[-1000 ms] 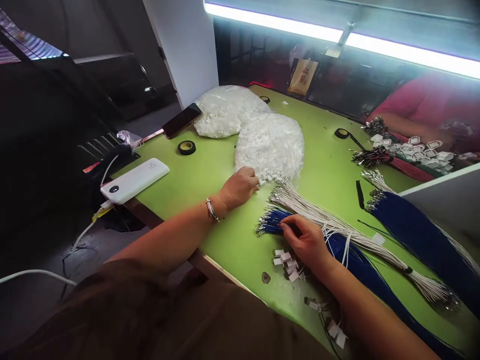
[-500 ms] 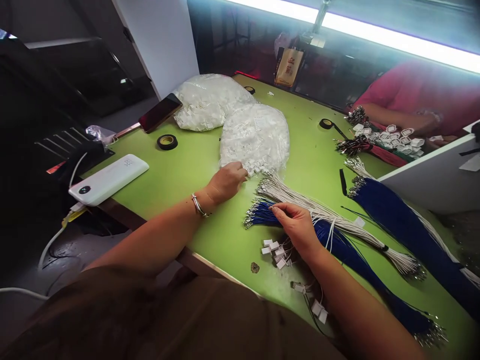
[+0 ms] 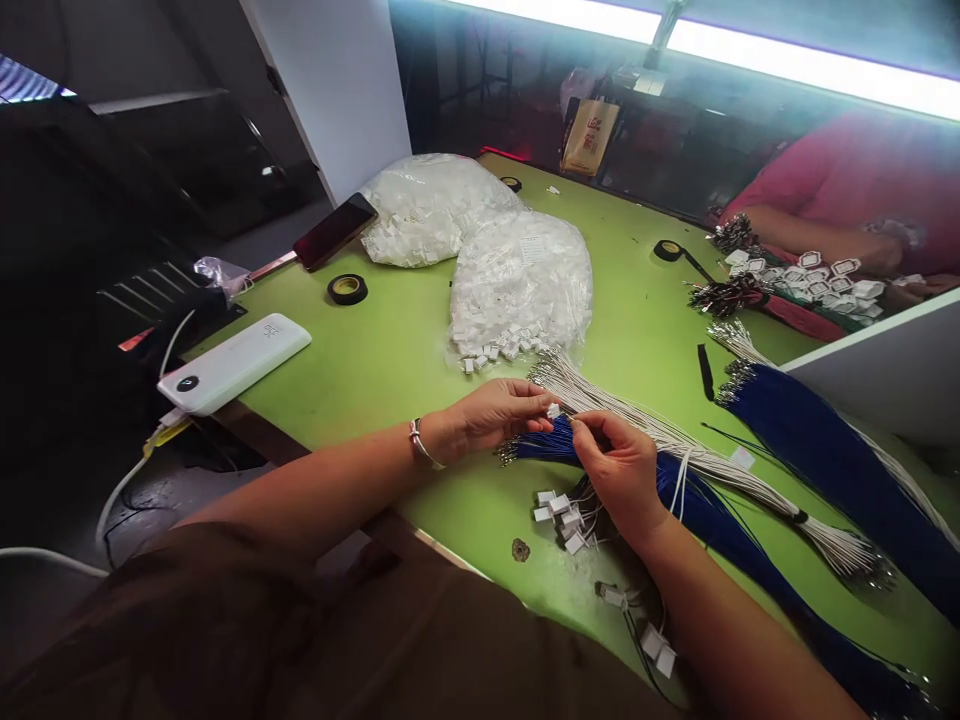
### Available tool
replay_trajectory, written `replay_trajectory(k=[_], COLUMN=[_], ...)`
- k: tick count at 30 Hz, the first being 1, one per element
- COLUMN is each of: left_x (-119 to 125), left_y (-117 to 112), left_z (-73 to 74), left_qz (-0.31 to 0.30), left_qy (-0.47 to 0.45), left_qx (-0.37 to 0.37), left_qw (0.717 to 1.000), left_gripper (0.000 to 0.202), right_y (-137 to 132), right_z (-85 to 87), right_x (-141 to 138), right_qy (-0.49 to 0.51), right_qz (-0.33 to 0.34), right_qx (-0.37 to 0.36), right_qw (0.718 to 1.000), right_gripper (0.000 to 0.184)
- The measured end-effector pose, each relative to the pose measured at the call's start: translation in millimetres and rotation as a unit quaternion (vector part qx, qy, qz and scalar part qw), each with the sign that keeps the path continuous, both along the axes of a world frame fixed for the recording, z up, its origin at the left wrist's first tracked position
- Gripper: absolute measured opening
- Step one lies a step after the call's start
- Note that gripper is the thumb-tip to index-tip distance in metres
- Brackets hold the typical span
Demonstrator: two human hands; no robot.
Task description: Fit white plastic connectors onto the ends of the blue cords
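My left hand [image 3: 504, 413] pinches a small white connector housing [image 3: 553, 411] between thumb and fingertips. Right beside it, my right hand [image 3: 616, 465] is closed in a pinch on a wire end with a metal terminal [image 3: 571, 418], mostly covered by the fingers. Under both hands lies a bundle of blue wires [image 3: 544, 445]. A bundle of white wires [image 3: 645, 418] runs just behind it. Several wires with white connectors fitted [image 3: 562, 515] rest below my right hand. An open plastic bag of white housings [image 3: 521, 280] spills a few onto the green table [image 3: 405, 340].
A second plastic bag [image 3: 435, 205] stands behind, near a phone [image 3: 335, 232] and a black tape roll [image 3: 347, 289]. A white power bank [image 3: 235, 364] sits at the left edge. More blue wires [image 3: 825, 460] lie right. Across a partition [image 3: 885, 335], a person in a pink top [image 3: 825, 180] handles connectors.
My left hand has come from the bag's opening toward my right hand, now with a white connector housing in its fingertips. My right hand stays over the blue wires. The view has shifted slightly.
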State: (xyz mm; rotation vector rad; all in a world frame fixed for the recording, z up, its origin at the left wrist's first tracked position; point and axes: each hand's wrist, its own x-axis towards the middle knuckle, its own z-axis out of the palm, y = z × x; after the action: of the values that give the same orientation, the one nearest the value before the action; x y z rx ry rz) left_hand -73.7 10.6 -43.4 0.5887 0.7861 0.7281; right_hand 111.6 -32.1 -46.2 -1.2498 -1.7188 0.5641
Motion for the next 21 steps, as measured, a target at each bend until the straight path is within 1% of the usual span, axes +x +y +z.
replay_trajectory(k=[2, 7, 10, 14, 17, 21], left_x=[1.0, 2.3, 2.1, 1.4, 2.2, 4.9], left_y=[-0.5, -1.8, -1.6, -1.7, -2.8, -5.4], left_z=[-1.6, -3.8, -4.6, -5.2, -5.1, -6.0], left_qz=[-0.001, -0.029, -0.030, -0.054, -0.041, -0.023], left_qy=[-0.002, 0.013, 0.017, 0.016, 0.036, 0.068], left_qx=[-0.005, 0.001, 0.009, 0.029, 0.030, 0.049], left_qw=[1.000, 1.000, 0.999, 0.998, 0.998, 0.996], left_gripper=[0.010, 0.026, 0.025, 0.021, 0.024, 0.029], right_y=[-0.1, -1.0, -1.6, -2.9, -2.9, -1.7], right_z=[-2.9, -8.7, -7.5, -4.4, -3.7, -4.6], right_x=[0.4, 1.2, 0.4, -1.2, -1.1, -0.5], right_qy=[-0.018, -0.072, -0.095, -0.091, -0.118, -0.190], right_qz=[0.008, 0.024, 0.036, 0.037, 0.036, 0.029], right_qx=[0.023, 0.057, 0.074, 0.069, 0.079, 0.098], right_qw=[1.000, 0.995, 0.992, 0.993, 0.989, 0.976], right_gripper=[0.014, 0.014, 0.013, 0.014, 0.016, 0.022])
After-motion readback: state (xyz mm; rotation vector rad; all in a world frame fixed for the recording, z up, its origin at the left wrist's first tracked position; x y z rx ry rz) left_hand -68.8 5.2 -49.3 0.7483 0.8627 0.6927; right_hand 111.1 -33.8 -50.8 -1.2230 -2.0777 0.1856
